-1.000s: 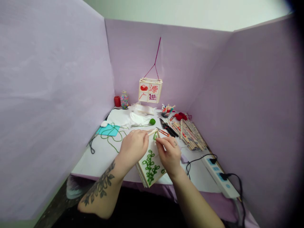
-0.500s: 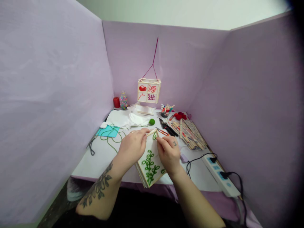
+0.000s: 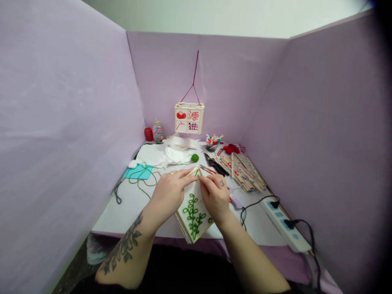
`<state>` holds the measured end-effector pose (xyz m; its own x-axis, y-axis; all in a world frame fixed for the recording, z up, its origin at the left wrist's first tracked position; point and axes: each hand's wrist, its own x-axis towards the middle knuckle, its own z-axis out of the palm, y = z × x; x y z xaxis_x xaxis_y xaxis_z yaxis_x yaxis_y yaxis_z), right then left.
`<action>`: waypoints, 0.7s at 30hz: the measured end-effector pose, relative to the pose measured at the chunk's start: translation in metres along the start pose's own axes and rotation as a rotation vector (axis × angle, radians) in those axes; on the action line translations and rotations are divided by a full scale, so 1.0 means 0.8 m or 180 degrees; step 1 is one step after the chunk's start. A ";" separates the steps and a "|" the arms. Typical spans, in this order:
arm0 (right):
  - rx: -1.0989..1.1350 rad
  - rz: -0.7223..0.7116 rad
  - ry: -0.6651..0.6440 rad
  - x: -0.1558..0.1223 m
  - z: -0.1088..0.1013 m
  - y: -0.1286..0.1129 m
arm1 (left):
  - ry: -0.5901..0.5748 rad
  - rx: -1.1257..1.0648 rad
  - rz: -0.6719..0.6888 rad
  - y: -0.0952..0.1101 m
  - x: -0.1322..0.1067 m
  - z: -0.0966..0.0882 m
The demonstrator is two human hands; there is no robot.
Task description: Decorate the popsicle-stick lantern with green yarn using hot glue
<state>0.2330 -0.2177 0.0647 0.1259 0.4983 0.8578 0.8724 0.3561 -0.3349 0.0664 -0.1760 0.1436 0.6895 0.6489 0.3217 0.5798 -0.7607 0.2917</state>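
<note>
A white-sided, wood-framed lantern box (image 3: 187, 233) stands tilted with one corner toward me. Green yarn (image 3: 192, 212) forms a branch with looped leaves on its upper face. My left hand (image 3: 170, 192) grips the left edge of the box, its index finger stretched over the far corner onto the yarn there. Pinched closed at that same corner, my right hand (image 3: 216, 198) holds a bit of green yarn against the face. The fingertips of both hands nearly meet, and the yarn between them is mostly hidden.
Beyond the hands lie orange-handled scissors (image 3: 208, 170), black cutters (image 3: 217, 164), a green yarn ball (image 3: 194, 157) and wooden sticks (image 3: 245, 173). Loose yarn crosses a blue sheet (image 3: 142, 171). At right are a purple glue gun (image 3: 235, 201) and a power strip (image 3: 286, 224). A decorated lantern (image 3: 189, 118) hangs behind.
My left index finger has moved right and down, from the frame edge onto the yarn at the corner. My right hand stays pinched there. The view has shifted slightly.
</note>
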 end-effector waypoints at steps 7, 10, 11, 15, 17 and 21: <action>0.0354 0.0155 0.0233 0.005 -0.031 0.015 | -0.0040 0.0045 -0.0048 0.000 -0.003 -0.003; 0.0005 0.1077 0.0595 0.031 -0.052 0.062 | 0.0075 -0.0192 -0.0173 -0.010 -0.009 -0.004; -0.0333 0.1404 0.0233 0.042 -0.051 0.082 | 0.0148 -0.0299 -0.0231 -0.014 -0.012 -0.004; -0.1152 0.1733 -0.2178 0.069 0.002 0.144 | 0.0470 -0.0665 -0.0544 -0.029 -0.024 0.000; -0.1203 0.1760 -0.2716 0.062 0.044 0.160 | 0.0529 -0.0766 -0.0741 -0.033 -0.031 0.001; -0.1502 0.1850 -0.3286 0.031 0.104 0.175 | 0.0564 -0.0913 -0.0945 -0.035 -0.046 0.001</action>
<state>0.3189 -0.0901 0.0069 0.3050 0.9421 -0.1392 0.9219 -0.3287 -0.2052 0.0255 -0.1785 0.1229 0.4120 0.8499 0.3284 0.5804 -0.5226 0.6245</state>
